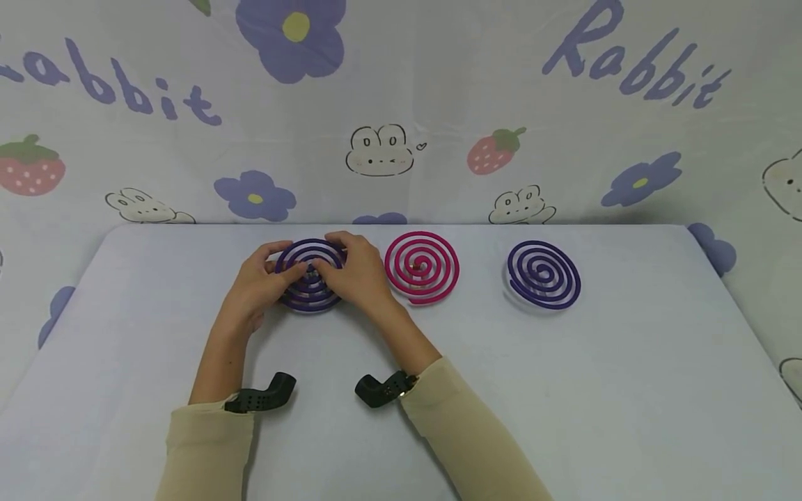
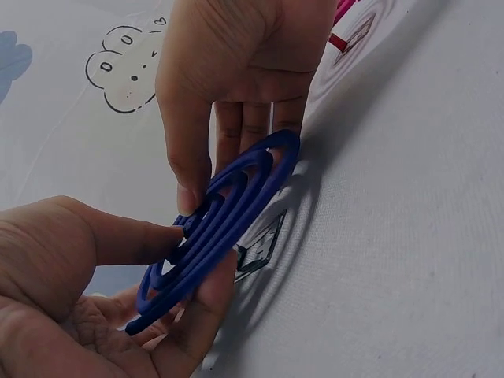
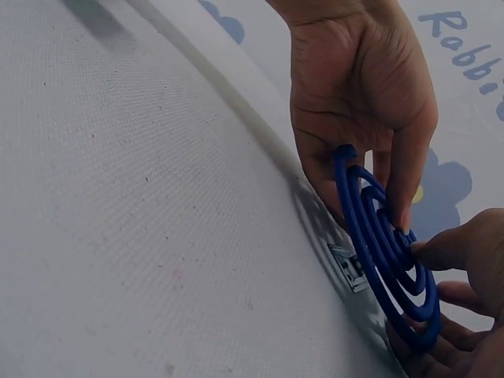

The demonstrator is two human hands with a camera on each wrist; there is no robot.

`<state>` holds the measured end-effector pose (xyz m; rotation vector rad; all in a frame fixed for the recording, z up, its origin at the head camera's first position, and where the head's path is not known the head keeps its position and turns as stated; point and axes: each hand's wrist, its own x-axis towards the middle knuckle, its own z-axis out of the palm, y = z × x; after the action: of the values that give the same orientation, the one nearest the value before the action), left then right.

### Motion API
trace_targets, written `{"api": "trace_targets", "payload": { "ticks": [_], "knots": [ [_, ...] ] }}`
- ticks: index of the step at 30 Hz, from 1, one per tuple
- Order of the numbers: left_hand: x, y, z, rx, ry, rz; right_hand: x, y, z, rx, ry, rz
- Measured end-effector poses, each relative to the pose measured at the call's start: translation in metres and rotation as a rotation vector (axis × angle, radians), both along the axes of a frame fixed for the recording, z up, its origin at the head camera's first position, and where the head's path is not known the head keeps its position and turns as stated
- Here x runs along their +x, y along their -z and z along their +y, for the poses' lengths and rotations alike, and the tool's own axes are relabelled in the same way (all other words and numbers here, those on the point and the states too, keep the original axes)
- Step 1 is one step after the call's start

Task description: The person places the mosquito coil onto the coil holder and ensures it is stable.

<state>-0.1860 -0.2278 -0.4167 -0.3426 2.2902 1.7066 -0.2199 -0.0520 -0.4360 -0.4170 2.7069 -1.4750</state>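
Observation:
A dark blue mosquito coil [image 1: 311, 306] is held by both hands at the left of the table's far part. My left hand [image 1: 260, 282] pinches its left side, thumb near the centre and fingers underneath. On the right side, my right hand [image 1: 360, 271] pinches it the same way, its thumb also near the middle. The left wrist view has the coil [image 2: 244, 209] tilted above the table, with a small square metal stand [image 2: 272, 244] beneath it. The same stand [image 3: 344, 268] shows under the coil in the right wrist view.
Just right of the right hand lies a pink mosquito coil [image 1: 438, 268], with something small at its centre. Farther right is another dark blue coil [image 1: 544, 275], casting a shadow on the white table [image 1: 564, 403]. A printed cloth [image 1: 426, 90] hangs behind the table.

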Motion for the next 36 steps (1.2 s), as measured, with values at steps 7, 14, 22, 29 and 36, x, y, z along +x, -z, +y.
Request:
{"api": "trace_targets", "payload": {
  "ticks": [7,14,22,29,36],
  "knots": [
    [-0.001,-0.0002,-0.0034,0.039,0.004,0.004,-0.0016,0.0,0.0017,-0.03,-0.013,-0.041],
    [-0.0016,-0.0045,-0.0032,0.058,-0.018,0.005,-0.002,-0.0035,0.0035,-0.106,-0.01,-0.115],
    [0.0003,-0.0033,-0.0022,0.032,-0.093,0.09,-0.0019,-0.0063,0.0028,-0.193,-0.037,-0.229],
    [0.0021,-0.0036,-0.0008,-0.009,-0.085,0.116,-0.0015,-0.0051,0.0021,-0.215,-0.036,-0.256],
    [0.0031,-0.0048,0.0009,-0.043,-0.06,0.119,0.0006,-0.0044,0.0005,-0.236,-0.03,-0.317]
  ]
}}
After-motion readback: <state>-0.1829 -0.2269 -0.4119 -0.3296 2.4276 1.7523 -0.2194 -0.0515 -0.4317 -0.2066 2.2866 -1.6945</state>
